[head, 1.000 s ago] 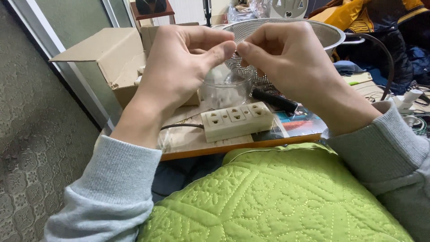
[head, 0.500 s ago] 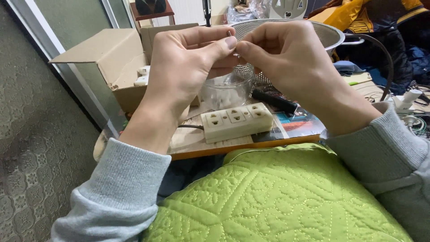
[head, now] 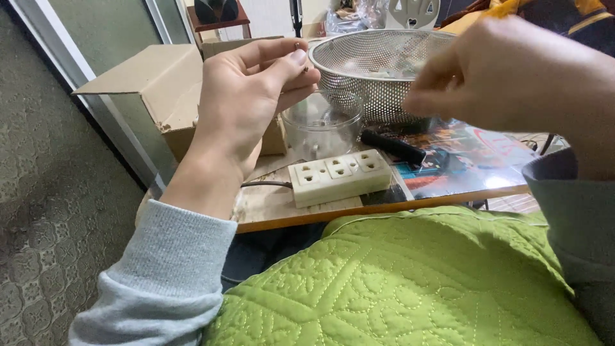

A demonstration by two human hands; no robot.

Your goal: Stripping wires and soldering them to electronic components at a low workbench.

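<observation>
Up top, a tiny dark bit (head: 300, 46) sits pinched at the fingertips of the left hand (head: 246, 102), raised above the table (head: 275, 205); too small to tell what it is. Left hand: palm toward the camera, fingers half curled, thumb pressed against the index tip, grey sleeve (head: 160, 275) below the wrist. Right hand (head: 512, 77): blurred, close to the camera, well apart from the left hand; fingers loosely bunched with thumb near fingertips, cannot tell if anything is held.

Just under the left hand's fingers stands a clear plastic cup (head: 322, 125), upright, with small pieces at its bottom. Behind the cup and touching or just beside it is a metal mesh colander (head: 378, 64), some pale contents inside. In front of the cup lies a cream power strip (head: 339, 177), its dark cord (head: 266, 184) running left behind the left wrist. A black stick-like object (head: 392, 146) lies right of the cup on a colourful printed sheet (head: 461, 160). An open cardboard box (head: 154, 83) stands at the table's left, behind the left hand. A green quilted blanket (head: 397, 282) covers the lap below the table edge. Patterned grey floor (head: 57, 192) on the left.
</observation>
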